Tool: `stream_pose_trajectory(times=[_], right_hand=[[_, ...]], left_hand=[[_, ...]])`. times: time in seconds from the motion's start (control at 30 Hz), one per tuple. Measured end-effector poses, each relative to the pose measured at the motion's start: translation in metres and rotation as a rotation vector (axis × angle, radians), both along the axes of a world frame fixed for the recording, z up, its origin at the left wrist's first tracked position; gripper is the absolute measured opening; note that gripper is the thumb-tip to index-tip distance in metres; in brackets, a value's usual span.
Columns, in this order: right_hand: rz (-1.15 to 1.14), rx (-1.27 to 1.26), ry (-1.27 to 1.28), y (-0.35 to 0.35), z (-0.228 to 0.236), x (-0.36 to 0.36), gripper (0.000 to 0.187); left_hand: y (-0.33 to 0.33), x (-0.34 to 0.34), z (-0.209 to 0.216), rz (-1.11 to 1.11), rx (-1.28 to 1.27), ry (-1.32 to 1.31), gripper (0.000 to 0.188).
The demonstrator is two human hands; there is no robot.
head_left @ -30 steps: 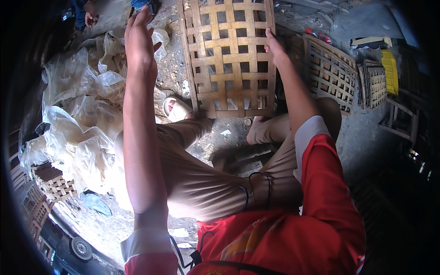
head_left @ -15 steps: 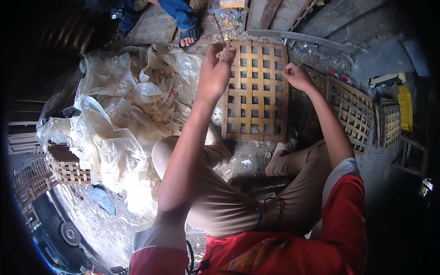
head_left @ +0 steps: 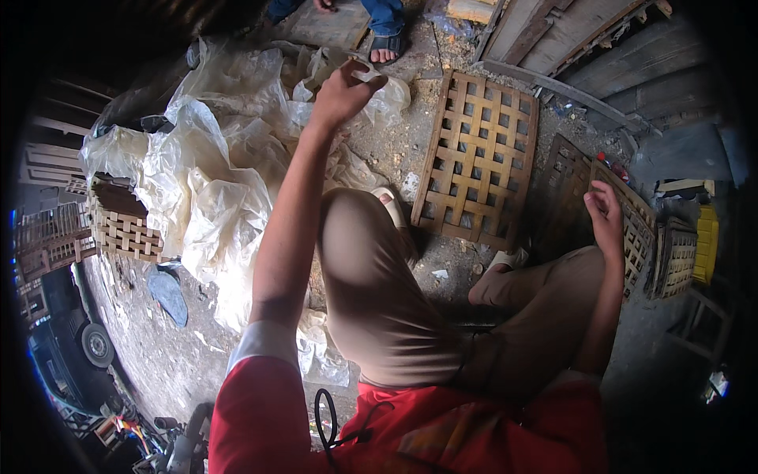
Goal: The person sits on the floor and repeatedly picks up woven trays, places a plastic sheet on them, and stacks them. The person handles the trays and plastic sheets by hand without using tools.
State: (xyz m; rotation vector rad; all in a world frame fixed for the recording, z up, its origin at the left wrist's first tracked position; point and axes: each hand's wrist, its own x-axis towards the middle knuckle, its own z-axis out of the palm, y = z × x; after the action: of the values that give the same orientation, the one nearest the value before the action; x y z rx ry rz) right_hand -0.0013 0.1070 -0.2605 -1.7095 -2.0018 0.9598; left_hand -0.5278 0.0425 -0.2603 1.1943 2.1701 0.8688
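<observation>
At 12 o'clock from the person, a woven lattice panel (head_left: 478, 158) rests on the ground, apart from both hands. Over at 11, the left hand (head_left: 345, 96) is raised in front of the clear plastic sheeting (head_left: 225, 178), fingers curled; I can't tell whether they grip any of it. At 1, the right hand (head_left: 605, 212) has its fingers loosely bent and parted, near more lattice panels (head_left: 638, 253) at 2. A woven basket (head_left: 128, 235) sits at 10, partly under the sheeting.
</observation>
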Motion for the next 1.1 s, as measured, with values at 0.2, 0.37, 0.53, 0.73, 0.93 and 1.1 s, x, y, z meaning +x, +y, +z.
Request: stream_pose_trajectory(times=[0.2,0.37,0.53,0.73,0.93,1.1], right_hand=[[0.047,-0.120,0.028,0.025,-0.017,0.003,0.032],[0.172,-0.262,-0.007,0.027,-0.023,-0.006,0.031],[0.156,-0.288,0.026,0.032,-0.027,-0.016,0.030],[0.244,-0.248,0.051,0.033,-0.040,-0.010,0.026],[0.317,-0.074,0.057,0.031,-0.043,-0.022,0.026],[0.308,-0.148,0.051,0.040,-0.041,-0.030,0.036]], left_hand=[[-0.039,-0.077,-0.079,-0.097,-0.508,0.480,0.073],[-0.034,-0.105,-0.142,-0.101,-0.707,0.748,0.054],[-0.032,-0.127,-0.152,-0.152,-0.758,0.851,0.019],[-0.051,-0.159,-0.021,0.473,0.081,0.840,0.015],[-0.181,-0.235,0.112,0.209,0.236,0.918,0.020],[-0.320,-0.282,0.171,0.738,0.012,0.835,0.023]])
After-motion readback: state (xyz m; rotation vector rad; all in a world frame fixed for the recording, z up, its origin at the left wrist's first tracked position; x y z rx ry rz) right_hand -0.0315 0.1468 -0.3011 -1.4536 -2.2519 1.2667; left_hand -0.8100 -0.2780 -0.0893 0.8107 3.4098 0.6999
